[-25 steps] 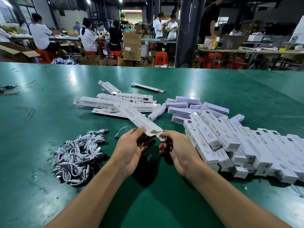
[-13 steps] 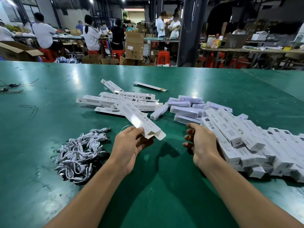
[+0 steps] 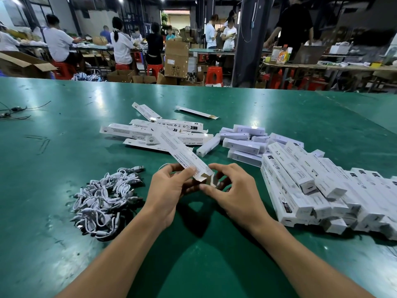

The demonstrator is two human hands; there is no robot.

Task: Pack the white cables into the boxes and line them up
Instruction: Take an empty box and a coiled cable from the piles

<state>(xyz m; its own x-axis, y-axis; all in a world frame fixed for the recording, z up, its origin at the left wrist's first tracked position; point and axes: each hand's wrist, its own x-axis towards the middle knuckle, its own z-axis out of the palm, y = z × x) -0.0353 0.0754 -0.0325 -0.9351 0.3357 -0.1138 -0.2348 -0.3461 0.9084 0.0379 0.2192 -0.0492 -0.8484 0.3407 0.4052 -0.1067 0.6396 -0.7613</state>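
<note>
- Long white printed cardboard box (image 3: 182, 155): held above the green desk (image 3: 64, 117). Its long axis runs from the grips away and to the left. The open, flapped end is the near end and lies between the two grips.
- Left grip (image 3: 169, 190): thumb and fingers pinch the box just behind its open end.
- Right grip (image 3: 234, 190): fingers curled at the box mouth, touching the flap. Whether they pinch the flap, a cable or nothing cannot be told.
- Heap of coiled white cables (image 3: 105, 198): on the desk, near the outer side of the left grip and well apart from the right grip.
- Judgement: the mouth is probably being readied for loading. The left grip is nearer the cables but occupied, so the right would have to cross over.
- Flat unfolded white boxes (image 3: 129, 132): beyond both grips.
- Closed white boxes (image 3: 300, 186): in leaning rows beside the right grip, on its outer side.
</note>
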